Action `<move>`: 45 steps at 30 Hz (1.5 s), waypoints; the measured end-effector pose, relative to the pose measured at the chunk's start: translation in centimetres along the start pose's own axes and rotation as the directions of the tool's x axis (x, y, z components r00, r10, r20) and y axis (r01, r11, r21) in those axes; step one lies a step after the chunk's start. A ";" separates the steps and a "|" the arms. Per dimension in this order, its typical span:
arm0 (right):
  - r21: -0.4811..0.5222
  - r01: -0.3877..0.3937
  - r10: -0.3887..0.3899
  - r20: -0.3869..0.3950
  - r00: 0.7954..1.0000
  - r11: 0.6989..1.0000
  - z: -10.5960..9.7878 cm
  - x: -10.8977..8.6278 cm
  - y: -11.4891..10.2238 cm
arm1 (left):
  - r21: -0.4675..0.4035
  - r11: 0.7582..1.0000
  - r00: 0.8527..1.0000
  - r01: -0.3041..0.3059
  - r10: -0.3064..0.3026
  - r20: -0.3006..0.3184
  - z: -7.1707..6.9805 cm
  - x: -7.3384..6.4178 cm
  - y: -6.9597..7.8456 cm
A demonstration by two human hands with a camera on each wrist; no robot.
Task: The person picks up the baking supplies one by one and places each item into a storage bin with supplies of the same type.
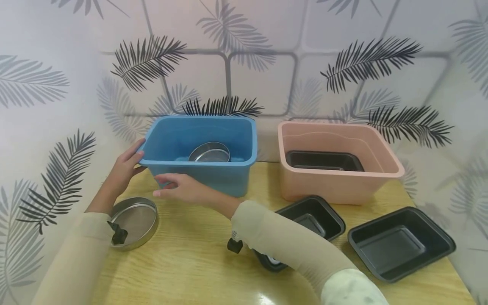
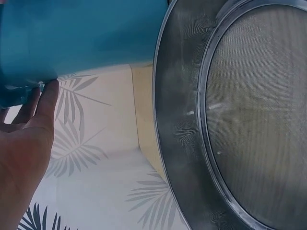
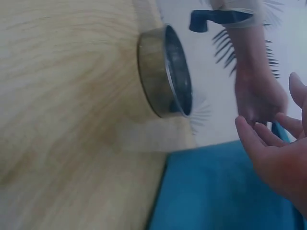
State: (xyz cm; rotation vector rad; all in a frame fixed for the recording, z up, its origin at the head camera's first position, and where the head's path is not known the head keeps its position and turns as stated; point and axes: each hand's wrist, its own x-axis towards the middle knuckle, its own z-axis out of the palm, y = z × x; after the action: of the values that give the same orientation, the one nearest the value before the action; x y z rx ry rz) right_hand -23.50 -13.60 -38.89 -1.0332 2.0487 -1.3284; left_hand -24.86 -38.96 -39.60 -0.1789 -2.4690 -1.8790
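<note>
The task's thing, a blue rectangular plastic bin (image 1: pixel 202 176), stands at the back edge of the wood-grained table (image 1: pixel 183 262), toward its left corner. The person's left hand (image 1: pixel 123 165) holds the bin's rim at its left end, digits spread, some over the rim and others beneath it. The right hand (image 1: pixel 181 187) hangs before the bin's front wall, its fingers loosely bent with a moderate gap to the thumb; whether it touches the wall I cannot tell. Inside the bin, near the front wall, sits a round silver metal pan (image 1: pixel 209 152), its lower part hidden by the rim. By the table's left edge a round metal sieve with fine mesh (image 1: pixel 139 220) lies mesh down, partly covered by the left sleeve (image 1: pixel 81 250) and a small black wrist device (image 1: pixel 120 235). A pale pink rectangular plastic bin (image 1: pixel 324 186) stands at the back edge toward the right corner, with a black rectangular baking pan (image 1: pixel 324 161) inside. In front of it, a second black pan (image 1: pixel 314 216) lies partly beneath the right sleeve (image 1: pixel 286 241); a third black pan (image 1: pixel 400 243), open side up, lies near the table's right edge.
</note>
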 end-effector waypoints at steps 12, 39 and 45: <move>0.122 -0.117 0.128 -0.092 0.987 0.986 4.7 1.6 3.5 | 0.031 1.000 1.000 -0.002 0.002 0.001 -0.1 0.1 -0.1; 0.188 -0.143 0.180 -0.193 0.965 0.972 10.9 3.5 7.8 | 0.049 0.999 1.000 -0.001 -0.001 0.030 0.1 -0.2 0.3; 0.190 -0.135 0.173 -0.199 0.965 0.973 10.9 3.2 7.1 | 0.066 0.998 1.000 0.005 -0.006 0.028 -0.1 -0.4 0.4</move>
State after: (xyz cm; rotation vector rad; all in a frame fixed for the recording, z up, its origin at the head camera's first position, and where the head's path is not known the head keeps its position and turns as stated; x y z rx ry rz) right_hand -19.77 -20.36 -49.81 -0.6638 2.0719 -1.5603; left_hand -24.45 -39.00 -39.18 -0.1985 -2.5488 -1.8059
